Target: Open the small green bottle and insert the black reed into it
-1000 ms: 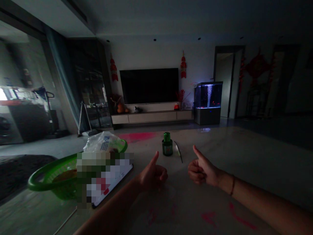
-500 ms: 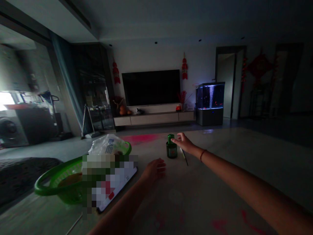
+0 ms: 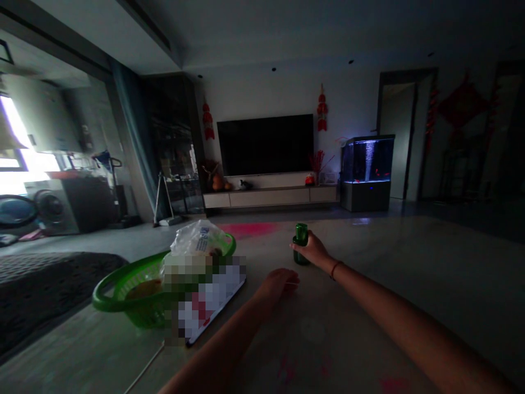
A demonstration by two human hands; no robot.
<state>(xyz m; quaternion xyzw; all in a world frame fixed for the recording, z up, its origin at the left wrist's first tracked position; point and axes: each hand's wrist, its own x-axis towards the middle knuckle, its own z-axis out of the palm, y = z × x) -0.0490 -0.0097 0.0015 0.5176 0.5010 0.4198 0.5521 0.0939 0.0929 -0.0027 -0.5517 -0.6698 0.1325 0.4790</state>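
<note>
A dark green glass bottle (image 3: 301,235) with a tall green cap stands upright on the pale table. Wrapped around its side, near the shoulder, is my right hand (image 3: 315,250), with a red cord on the wrist. My left hand (image 3: 280,284) rests low over the table just left and nearer to me, apart from the bottle. Its fingers are loosely bent and apart, and I see nothing held in them. The slim stick-like thing beside the bottle is hidden now.
A green plastic basket (image 3: 109,302) with a plastic bag (image 3: 194,241) stands at the left. Against it lies a white-screened device (image 3: 223,298), partly blurred out, with a cable (image 3: 143,368). Beyond the table are a television (image 3: 266,145) and a lit fish tank (image 3: 367,160).
My right hand has closed around the bottle's body from beside its cap. The left hand has come slightly nearer the bottle. The whole view has shifted, so things appear further right.
</note>
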